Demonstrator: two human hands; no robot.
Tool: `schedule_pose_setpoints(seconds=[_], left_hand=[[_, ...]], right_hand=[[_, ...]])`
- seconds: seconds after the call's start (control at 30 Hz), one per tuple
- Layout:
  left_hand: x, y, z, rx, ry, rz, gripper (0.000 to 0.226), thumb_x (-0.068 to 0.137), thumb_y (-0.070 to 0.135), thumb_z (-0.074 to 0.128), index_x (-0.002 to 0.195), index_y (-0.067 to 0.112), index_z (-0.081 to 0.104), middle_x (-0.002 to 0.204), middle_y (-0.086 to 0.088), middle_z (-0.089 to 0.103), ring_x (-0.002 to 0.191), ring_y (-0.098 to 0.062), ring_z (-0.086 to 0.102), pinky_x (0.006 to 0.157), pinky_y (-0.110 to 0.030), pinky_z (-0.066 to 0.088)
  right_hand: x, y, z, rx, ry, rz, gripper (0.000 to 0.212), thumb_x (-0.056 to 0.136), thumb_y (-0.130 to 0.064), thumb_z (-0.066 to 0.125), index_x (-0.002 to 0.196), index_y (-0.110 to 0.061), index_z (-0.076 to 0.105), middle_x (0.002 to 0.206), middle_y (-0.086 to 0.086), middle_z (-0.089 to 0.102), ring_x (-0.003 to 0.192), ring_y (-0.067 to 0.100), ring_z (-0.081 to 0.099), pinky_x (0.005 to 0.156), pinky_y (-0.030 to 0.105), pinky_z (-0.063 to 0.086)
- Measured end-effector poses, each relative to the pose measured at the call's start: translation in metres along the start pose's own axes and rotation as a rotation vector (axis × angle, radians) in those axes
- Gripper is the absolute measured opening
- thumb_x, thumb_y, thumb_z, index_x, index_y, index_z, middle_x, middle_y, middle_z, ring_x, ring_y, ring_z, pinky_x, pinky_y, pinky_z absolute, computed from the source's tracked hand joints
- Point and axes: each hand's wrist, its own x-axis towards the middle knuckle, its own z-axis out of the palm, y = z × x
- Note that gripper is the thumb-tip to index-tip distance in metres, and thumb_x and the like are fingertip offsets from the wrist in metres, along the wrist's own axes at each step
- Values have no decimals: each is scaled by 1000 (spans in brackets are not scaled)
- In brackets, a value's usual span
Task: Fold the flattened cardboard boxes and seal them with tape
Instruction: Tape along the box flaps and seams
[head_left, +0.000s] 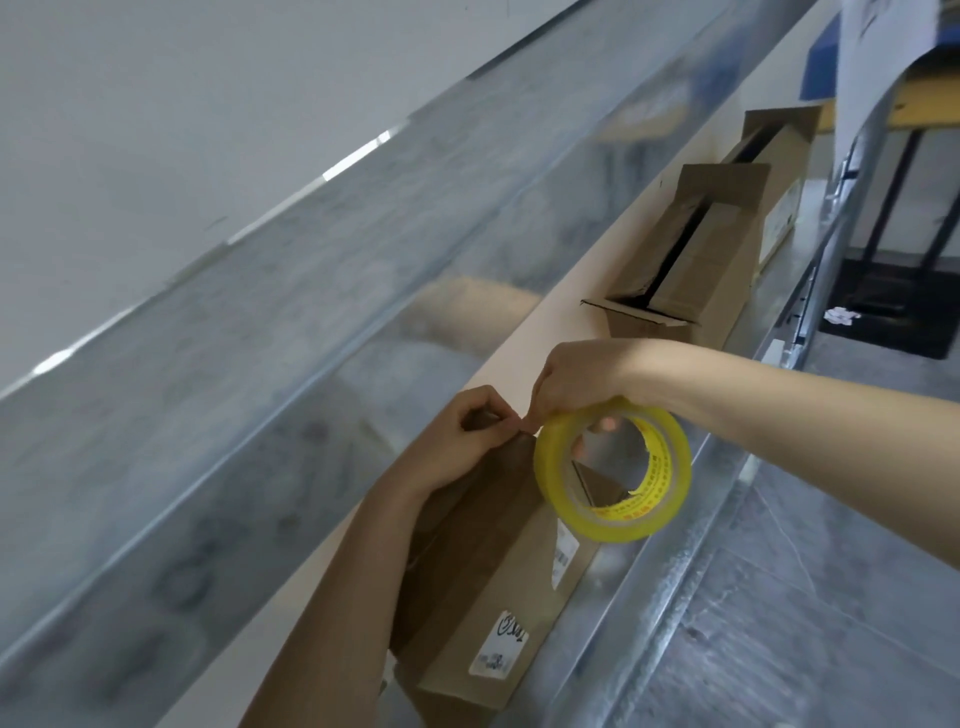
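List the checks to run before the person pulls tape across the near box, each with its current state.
1. Grip on tape roll by right hand: ok, fingers show through its core.
2. Anchor by left hand at the far top edge of the near box: ok, it pinches there.
3. Free tape end stuck down: cannot tell, clear tape and blur.
4. Top flaps of near box closed: ok where visible.
5. Seams of middle box and far box: not ok, both gape open.

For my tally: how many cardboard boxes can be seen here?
3: near box, by the tape roll; middle box, farther along; far box, behind it. Others may be hidden.
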Motion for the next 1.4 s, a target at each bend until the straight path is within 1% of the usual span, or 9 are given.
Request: schedule_pose_setpoints(seconds=[0.1, 0.23, 0.57, 0.7, 0.87, 0.97, 1.07, 1.2, 1.4], left_hand=[[0, 2, 2, 13, 16, -26, 16, 92, 14, 64, 93, -2, 63, 89, -10, 65, 80, -14, 60, 73, -24, 45], [-1, 3, 3, 15, 48, -65, 20, 91, 16, 65, 94, -3, 62, 94, -12, 64, 80, -13, 57, 68, -18, 42], [-2, 4, 0, 32, 82, -92, 18, 87, 26, 70, 88, 8, 68, 96, -7, 69, 86, -12, 61, 77, -23, 46], [-1, 5, 1, 34, 104, -110, 18, 87, 26, 70, 91, 9, 68, 100, -6, 68, 96, -18, 62, 85, -29, 47], [-3, 9, 0, -17, 151, -152, 24, 92, 20, 63, 104, 0, 65, 94, -1, 63, 81, -2, 55, 64, -6, 43], [-7, 8, 1, -30, 195, -185, 22, 92, 25, 64, 101, 5, 66, 96, 2, 63, 89, -8, 57, 76, -16, 46], [-11, 8, 5, -12, 277, -209, 17, 85, 32, 72, 90, 15, 71, 96, 2, 70, 94, -13, 63, 90, -33, 50], [-18, 19, 9, -3, 401, -200, 11, 80, 29, 77, 80, 19, 75, 85, 4, 73, 85, -11, 66, 84, -30, 51], [-52, 27, 23, -47, 626, -350, 11, 81, 34, 75, 78, 23, 74, 86, 6, 72, 86, -9, 65, 77, -23, 46]], right_hand=[[0, -1, 0, -24, 22, 24, 27, 84, -27, 64, 61, -15, 72, 42, -2, 55, 44, 15, 45, 54, 22, 40], [1, 1, 6, -66, 75, 70, 33, 80, -29, 69, 50, -16, 65, 39, -1, 50, 39, 15, 46, 49, 19, 39], [-13, 21, 20, 97, 172, 91, 32, 83, -41, 69, 66, -14, 65, 38, 2, 53, 44, 18, 48, 64, 28, 45], [-10, 27, 23, 138, 193, 59, 31, 82, -40, 69, 62, -17, 63, 41, 4, 54, 40, 16, 46, 61, 27, 43], [-4, 28, 17, 189, 201, -14, 30, 81, -41, 71, 64, -18, 64, 54, 9, 59, 35, 16, 47, 52, 23, 40], [-4, 29, 8, 192, 166, -62, 31, 81, -40, 72, 60, -17, 64, 54, 7, 58, 33, 15, 46, 45, 20, 38], [-6, 33, 2, 166, 96, -98, 29, 80, -42, 72, 65, -18, 67, 57, 6, 59, 35, 17, 47, 41, 19, 37], [-4, 38, -7, 160, 30, -153, 31, 79, -47, 74, 78, -16, 71, 56, 1, 59, 52, 24, 51, 37, 19, 37], [-7, 50, -15, 145, -89, -269, 36, 79, -49, 72, 91, -15, 74, 54, -1, 58, 53, 22, 55, 38, 23, 40]])
